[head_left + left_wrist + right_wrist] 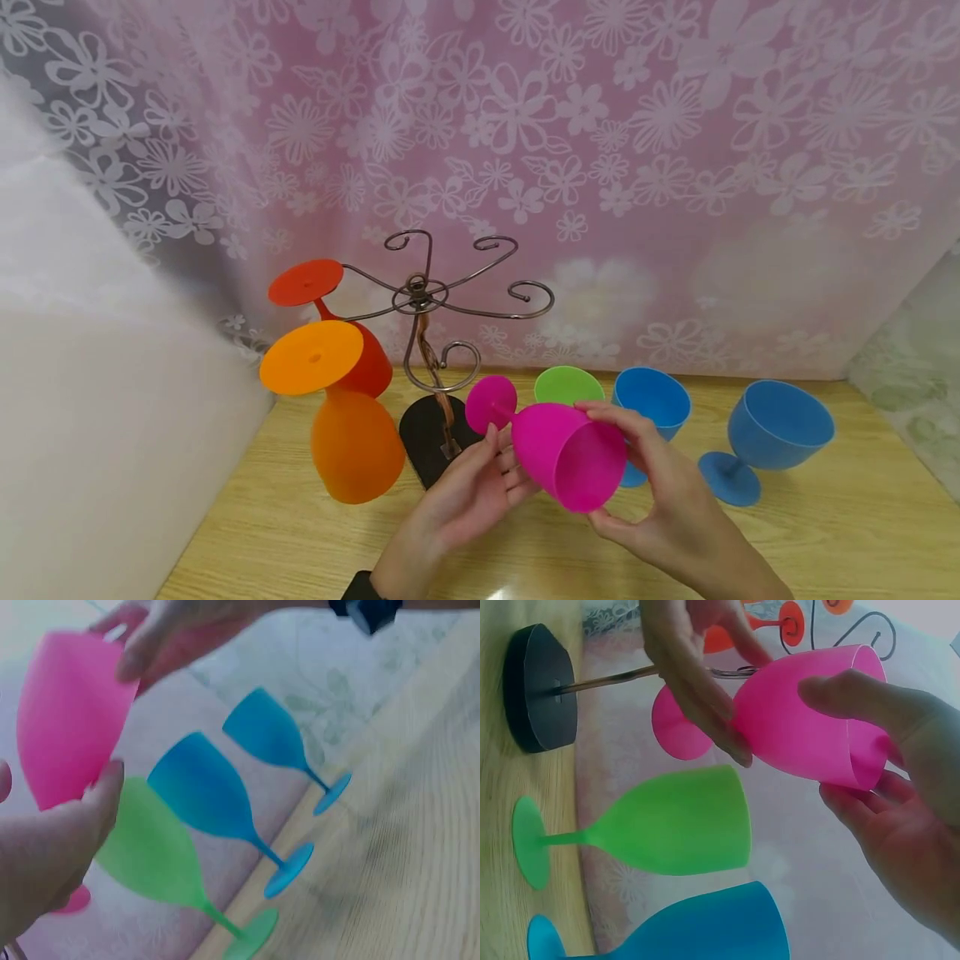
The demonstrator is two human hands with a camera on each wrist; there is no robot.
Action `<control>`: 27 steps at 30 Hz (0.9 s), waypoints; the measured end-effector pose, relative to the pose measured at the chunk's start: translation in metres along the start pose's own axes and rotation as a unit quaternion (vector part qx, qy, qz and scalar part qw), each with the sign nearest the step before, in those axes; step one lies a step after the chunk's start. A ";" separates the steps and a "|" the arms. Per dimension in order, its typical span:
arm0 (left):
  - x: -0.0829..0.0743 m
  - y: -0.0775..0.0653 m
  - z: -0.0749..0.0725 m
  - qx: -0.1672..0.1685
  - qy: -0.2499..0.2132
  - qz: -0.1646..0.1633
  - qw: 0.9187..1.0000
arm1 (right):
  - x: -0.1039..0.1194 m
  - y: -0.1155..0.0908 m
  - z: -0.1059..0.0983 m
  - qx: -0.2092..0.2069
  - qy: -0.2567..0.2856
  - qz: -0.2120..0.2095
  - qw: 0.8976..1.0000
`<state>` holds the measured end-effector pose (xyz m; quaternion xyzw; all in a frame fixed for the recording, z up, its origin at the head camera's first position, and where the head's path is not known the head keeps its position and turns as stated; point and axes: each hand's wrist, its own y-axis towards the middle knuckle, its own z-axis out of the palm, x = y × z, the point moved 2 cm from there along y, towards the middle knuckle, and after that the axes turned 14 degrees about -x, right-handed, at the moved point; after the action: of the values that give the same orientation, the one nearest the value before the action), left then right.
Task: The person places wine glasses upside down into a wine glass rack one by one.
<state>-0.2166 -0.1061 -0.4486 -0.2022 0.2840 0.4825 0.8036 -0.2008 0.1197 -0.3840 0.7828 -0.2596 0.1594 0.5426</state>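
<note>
A magenta goblet is held tilted above the table, its mouth toward the camera and its foot up to the left. My right hand grips the bowl near the rim, thumb on one side and fingers on the other. Beneath the bowl and stem, my left hand lies with its fingers fairly straight against the goblet. The right wrist view shows those left fingers along the lower bowl. Behind the hands stands a metal goblet rack with curled arms and a black base.
An orange goblet and a red goblet hang upside down on the rack's left arms. Upright on the wooden table are a green goblet and two blue goblets. A floral curtain hangs behind.
</note>
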 end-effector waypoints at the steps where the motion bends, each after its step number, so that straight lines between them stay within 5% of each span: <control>1: 0.001 -0.001 0.002 -0.009 -0.006 0.003 1.000 | 0.000 0.000 0.001 0.002 -0.012 -0.002 1.000; 9: 0.004 -0.008 0.012 -0.092 -0.038 0.008 0.995 | 0.005 0.000 0.005 0.008 -0.096 -0.032 0.995; 16: 0.002 -0.009 0.008 -0.160 -0.026 0.011 0.987 | 0.009 -0.006 0.003 0.024 -0.118 0.067 0.990; 22: -0.002 -0.010 0.010 -0.171 0.063 0.055 0.982 | 0.008 -0.008 0.003 0.038 -0.150 0.131 0.979; 27: -0.001 -0.010 0.013 -0.154 0.138 0.096 0.974 | 0.002 -0.009 0.006 0.085 -0.126 0.174 0.973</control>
<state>-0.2047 -0.1039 -0.4376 -0.3602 0.3327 0.5627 0.6655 -0.1941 0.1157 -0.3919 0.7826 -0.4438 0.1728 0.4009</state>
